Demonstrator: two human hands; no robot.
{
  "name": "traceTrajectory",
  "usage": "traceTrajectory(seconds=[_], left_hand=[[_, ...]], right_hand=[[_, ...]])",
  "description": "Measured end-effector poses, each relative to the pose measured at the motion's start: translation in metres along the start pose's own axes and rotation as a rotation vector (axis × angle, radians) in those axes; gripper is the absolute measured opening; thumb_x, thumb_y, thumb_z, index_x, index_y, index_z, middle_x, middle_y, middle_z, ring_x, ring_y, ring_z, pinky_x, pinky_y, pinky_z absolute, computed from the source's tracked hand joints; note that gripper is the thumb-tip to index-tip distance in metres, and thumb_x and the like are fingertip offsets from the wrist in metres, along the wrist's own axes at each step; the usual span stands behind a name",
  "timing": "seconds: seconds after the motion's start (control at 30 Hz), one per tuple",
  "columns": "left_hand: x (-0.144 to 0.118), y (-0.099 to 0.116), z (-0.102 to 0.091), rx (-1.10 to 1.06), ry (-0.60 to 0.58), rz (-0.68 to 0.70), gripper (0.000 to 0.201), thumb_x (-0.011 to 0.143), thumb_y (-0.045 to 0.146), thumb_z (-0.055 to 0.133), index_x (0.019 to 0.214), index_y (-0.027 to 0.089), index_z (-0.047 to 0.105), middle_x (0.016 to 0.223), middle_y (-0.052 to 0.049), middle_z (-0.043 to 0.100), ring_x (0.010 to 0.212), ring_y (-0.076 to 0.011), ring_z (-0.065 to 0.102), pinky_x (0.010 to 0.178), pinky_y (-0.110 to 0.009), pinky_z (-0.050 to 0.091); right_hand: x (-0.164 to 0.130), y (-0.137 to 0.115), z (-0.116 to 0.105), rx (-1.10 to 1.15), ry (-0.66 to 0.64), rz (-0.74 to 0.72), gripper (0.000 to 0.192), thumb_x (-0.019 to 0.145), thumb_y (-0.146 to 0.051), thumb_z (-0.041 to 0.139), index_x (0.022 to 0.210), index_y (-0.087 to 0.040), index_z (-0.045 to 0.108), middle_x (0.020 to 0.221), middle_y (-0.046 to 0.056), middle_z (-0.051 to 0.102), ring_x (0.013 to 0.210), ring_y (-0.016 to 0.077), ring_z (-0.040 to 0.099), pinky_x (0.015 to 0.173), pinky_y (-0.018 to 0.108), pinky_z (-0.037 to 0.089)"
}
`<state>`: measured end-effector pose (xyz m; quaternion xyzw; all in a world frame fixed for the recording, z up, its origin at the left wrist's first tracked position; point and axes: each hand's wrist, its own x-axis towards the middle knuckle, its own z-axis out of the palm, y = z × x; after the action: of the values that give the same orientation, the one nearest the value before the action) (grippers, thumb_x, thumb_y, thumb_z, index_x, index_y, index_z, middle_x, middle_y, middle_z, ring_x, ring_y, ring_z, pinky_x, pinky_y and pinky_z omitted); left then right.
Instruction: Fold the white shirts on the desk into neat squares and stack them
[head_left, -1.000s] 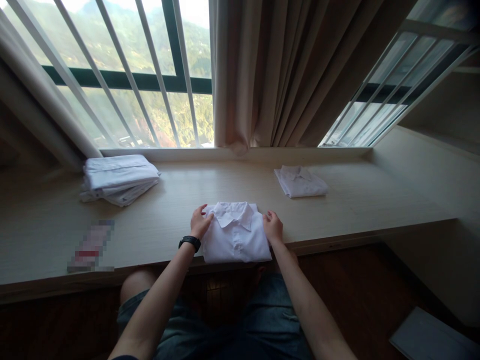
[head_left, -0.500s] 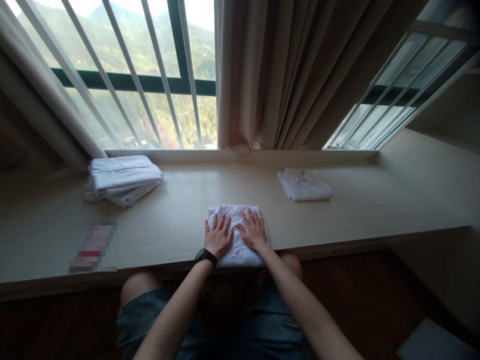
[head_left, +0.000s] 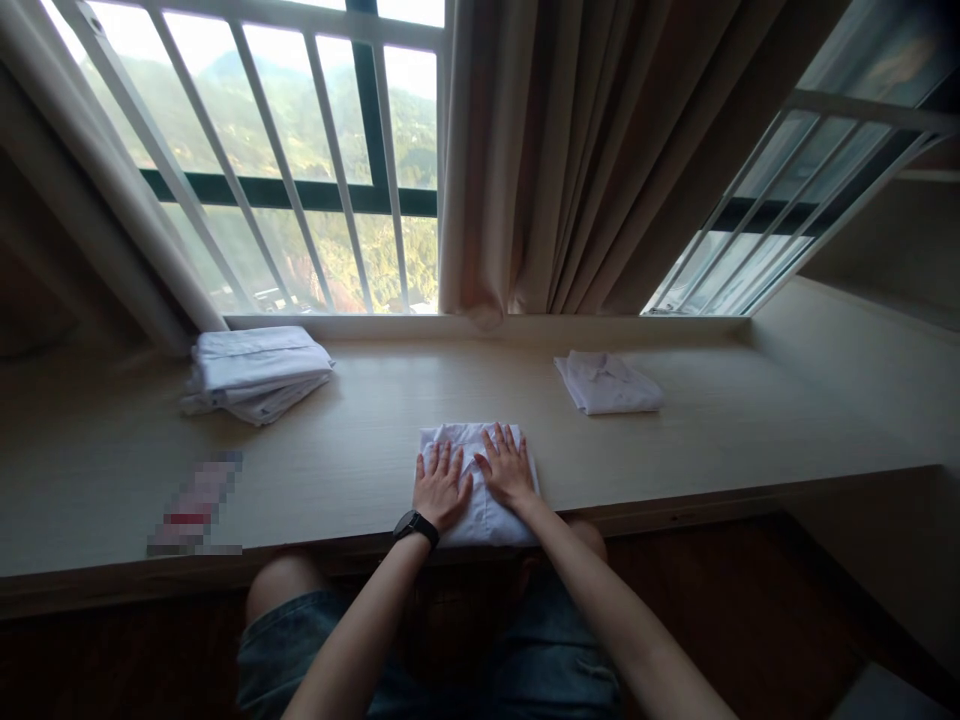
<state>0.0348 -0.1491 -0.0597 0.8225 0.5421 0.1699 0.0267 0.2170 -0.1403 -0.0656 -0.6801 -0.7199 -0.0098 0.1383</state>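
A folded white shirt [head_left: 486, 522] lies at the front edge of the pale desk, its button front facing up. My left hand [head_left: 441, 487], with a black watch [head_left: 415, 526] at the wrist, rests flat on the shirt's left side, fingers stretched away from me. On the upper right part of the same shirt lies my right hand [head_left: 505, 467], palm down with its fingers spread. Neither hand grips the cloth. Parts of the collar and front are hidden under the hands.
A stack of folded white shirts [head_left: 259, 370] sits at the back left of the desk [head_left: 360, 470]. Another folded shirt [head_left: 611, 385] lies at the back right. A blurred-out flat item [head_left: 196, 505] is at the front left. Curtains [head_left: 525, 150] and barred windows stand behind.
My left hand has slid slightly down the shirt toward me, while the right hand stays nearly in place on it. The whole view has tilted up a little.
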Motion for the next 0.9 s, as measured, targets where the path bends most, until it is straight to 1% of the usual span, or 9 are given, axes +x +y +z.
traceTrajectory(seconds=[0.1,0.2,0.33,0.47,0.53,0.63,0.73,0.83,0.9], left_hand=[[0.001,0.0,0.003,-0.019,-0.02,0.004,0.062,0.098,0.052,0.037,0.153,0.023,0.041,0.162,-0.011,0.031,0.153,-0.0325,0.017,0.122,-0.058,0.009],[0.003,0.0,0.003,-0.026,-0.017,-0.008,0.062,0.098,0.052,0.037,0.152,0.023,0.042,0.161,-0.011,0.032,0.153,-0.0324,0.017,0.122,-0.059,0.008],[0.001,0.006,-0.011,-0.031,-0.005,-0.023,0.06,0.097,0.05,0.04,0.152,0.024,0.042,0.162,-0.011,0.031,0.152,-0.0333,0.019,0.122,-0.06,0.006],[-0.023,0.015,-0.027,-0.043,0.043,0.141,0.058,0.098,0.044,0.042,0.154,0.029,0.037,0.162,-0.005,0.032,0.153,-0.0315,0.015,0.123,-0.059,0.0],[-0.039,0.019,-0.029,-0.053,0.044,0.199,0.056,0.099,0.043,0.041,0.154,0.031,0.037,0.16,-0.003,0.035,0.153,-0.0302,0.016,0.124,-0.058,-0.001],[-0.056,0.02,-0.028,-0.067,0.005,0.21,0.054,0.101,0.043,0.04,0.153,0.031,0.04,0.158,-0.002,0.039,0.152,-0.0303,0.02,0.124,-0.058,0.001],[-0.061,0.014,-0.03,-0.087,-0.04,0.223,0.051,0.101,0.041,0.038,0.152,0.034,0.041,0.158,-0.001,0.04,0.151,-0.0287,0.023,0.124,-0.057,0.005],[-0.066,0.0,-0.037,-0.106,-0.051,0.134,0.048,0.102,0.039,0.035,0.149,0.034,0.046,0.158,0.0,0.039,0.151,-0.0279,0.025,0.124,-0.057,0.012],[-0.076,-0.014,-0.041,-0.13,-0.024,-0.011,0.05,0.102,0.037,0.034,0.149,0.026,0.047,0.16,-0.005,0.036,0.15,-0.0289,0.027,0.122,-0.056,0.021]], right_hand=[[0.006,0.0,0.005,0.023,-0.043,0.021,0.068,0.102,-0.06,0.022,0.157,-0.021,0.032,0.164,0.014,0.022,0.153,0.0287,0.016,0.122,0.055,0.007],[0.011,0.001,0.009,0.032,-0.07,0.039,0.067,0.102,-0.059,0.023,0.155,-0.021,0.035,0.163,0.014,0.025,0.152,0.028,0.017,0.122,0.055,0.007],[0.008,-0.003,-0.004,0.027,-0.055,0.022,0.064,0.102,-0.056,0.029,0.156,-0.021,0.035,0.163,0.013,0.027,0.152,0.0279,0.018,0.122,0.054,0.008],[-0.023,-0.014,-0.021,0.001,0.088,-0.01,0.056,0.104,-0.044,0.032,0.156,-0.024,0.035,0.164,0.009,0.024,0.153,0.029,0.011,0.122,0.056,0.006],[-0.045,-0.019,-0.023,-0.006,0.114,-0.012,0.054,0.104,-0.042,0.031,0.156,-0.028,0.034,0.165,0.005,0.023,0.154,0.0304,0.008,0.121,0.058,0.005],[-0.067,-0.02,-0.019,0.006,0.018,-0.044,0.054,0.103,-0.046,0.034,0.155,-0.034,0.034,0.163,0.002,0.027,0.153,0.032,0.013,0.121,0.06,0.006],[-0.078,-0.007,-0.019,0.047,-0.059,-0.064,0.054,0.101,-0.049,0.038,0.153,-0.036,0.037,0.161,0.001,0.031,0.152,0.0324,0.017,0.121,0.061,0.008],[-0.095,0.015,-0.025,0.179,0.027,0.033,0.051,0.099,-0.044,0.04,0.148,-0.031,0.048,0.159,0.004,0.037,0.151,0.033,0.021,0.12,0.063,0.012],[-0.116,0.03,-0.03,0.36,0.164,0.192,0.051,0.096,-0.042,0.044,0.141,-0.023,0.056,0.152,0.01,0.046,0.146,0.0323,0.033,0.119,0.059,0.023]])
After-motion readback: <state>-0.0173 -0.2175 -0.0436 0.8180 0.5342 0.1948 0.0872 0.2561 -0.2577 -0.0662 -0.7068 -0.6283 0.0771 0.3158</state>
